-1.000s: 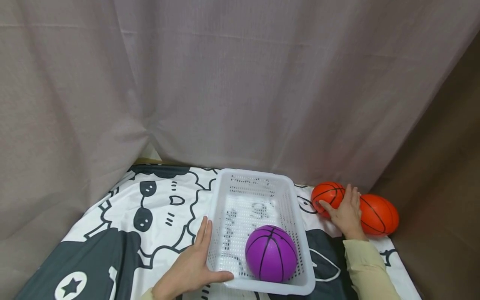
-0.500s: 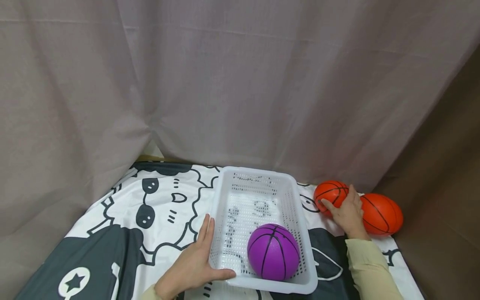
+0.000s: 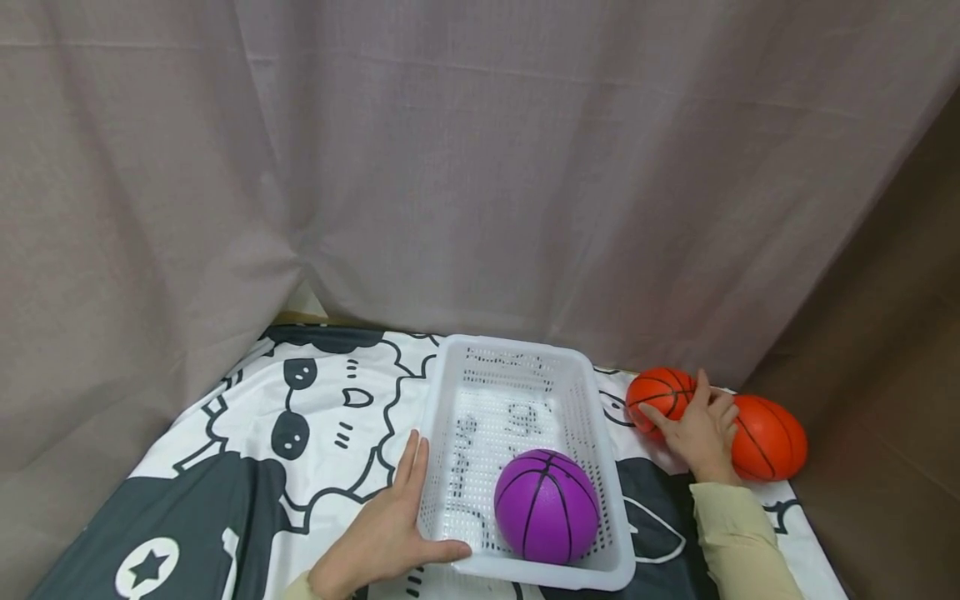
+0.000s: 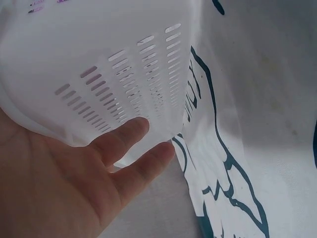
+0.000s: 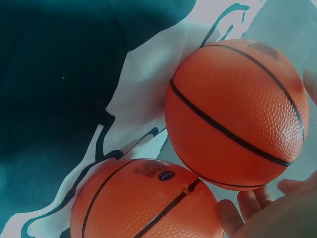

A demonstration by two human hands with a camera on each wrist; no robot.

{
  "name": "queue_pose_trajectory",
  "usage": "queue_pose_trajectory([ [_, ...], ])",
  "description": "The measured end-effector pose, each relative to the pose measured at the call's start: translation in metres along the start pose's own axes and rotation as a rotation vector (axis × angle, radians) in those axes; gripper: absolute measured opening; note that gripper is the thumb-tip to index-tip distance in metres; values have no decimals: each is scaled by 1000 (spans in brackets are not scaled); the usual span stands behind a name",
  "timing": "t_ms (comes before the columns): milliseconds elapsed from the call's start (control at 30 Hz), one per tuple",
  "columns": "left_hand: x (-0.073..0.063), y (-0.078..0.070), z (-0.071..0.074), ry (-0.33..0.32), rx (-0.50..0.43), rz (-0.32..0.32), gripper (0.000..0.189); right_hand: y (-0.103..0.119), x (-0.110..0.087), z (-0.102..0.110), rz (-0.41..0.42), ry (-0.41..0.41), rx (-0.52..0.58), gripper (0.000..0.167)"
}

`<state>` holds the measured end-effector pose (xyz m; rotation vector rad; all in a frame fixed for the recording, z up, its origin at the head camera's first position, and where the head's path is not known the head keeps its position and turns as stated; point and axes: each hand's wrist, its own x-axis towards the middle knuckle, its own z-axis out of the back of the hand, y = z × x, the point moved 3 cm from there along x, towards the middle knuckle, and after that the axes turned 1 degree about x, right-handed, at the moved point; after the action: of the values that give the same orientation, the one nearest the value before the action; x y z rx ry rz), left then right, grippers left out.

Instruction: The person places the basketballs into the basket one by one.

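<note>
A purple toy basketball [image 3: 547,507] sits in the near right part of a white plastic basket [image 3: 525,579]. My left hand [image 3: 390,521] lies along the basket's left side, fingers straight and thumb over the near rim; two of its fingertips [image 4: 136,126] show by the slotted wall in the left wrist view. To the basket's right, my right hand [image 3: 701,433] grips an orange toy basketball [image 3: 654,392] between thumb and fingers. A second orange ball [image 3: 771,437] rests just right of that hand; in the right wrist view, a finger [image 5: 230,218] is right at its side.
A black and white cartoon-print cloth [image 3: 337,417] covers the surface under everything. Grey-brown curtains [image 3: 480,183] hang behind it, and a darker curtain [image 3: 885,400] stands close on the right, beside the second orange ball.
My right hand's outer fingers have curled in between the two orange balls. The right-hand ball has shifted slightly right and nearer. The left hand, basket and purple ball hold their places.
</note>
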<state>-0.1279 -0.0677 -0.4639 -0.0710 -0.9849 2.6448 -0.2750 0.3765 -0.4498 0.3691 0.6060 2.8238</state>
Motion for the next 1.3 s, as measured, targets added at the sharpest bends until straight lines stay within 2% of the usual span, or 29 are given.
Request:
queue_pose_trajectory([
  [200, 0, 0, 0, 11, -4, 9, 138, -3, -3, -3, 25, -16, -48, 121],
  [400, -1, 0, -1, 24, -15, 28, 139, -3, -8, -6, 46, -17, -1, 125],
  [600, -2, 0, -2, 24, -13, 29, 139, -4, -10, -9, -7, 30, 47, 132],
  [833, -2, 0, -1, 24, -26, 27, 138, -2, -9, -7, 111, 10, 10, 123],
  [1300, -1, 0, 0, 18, -21, 24, 137, 1, -12, -5, 100, -54, 27, 117],
])
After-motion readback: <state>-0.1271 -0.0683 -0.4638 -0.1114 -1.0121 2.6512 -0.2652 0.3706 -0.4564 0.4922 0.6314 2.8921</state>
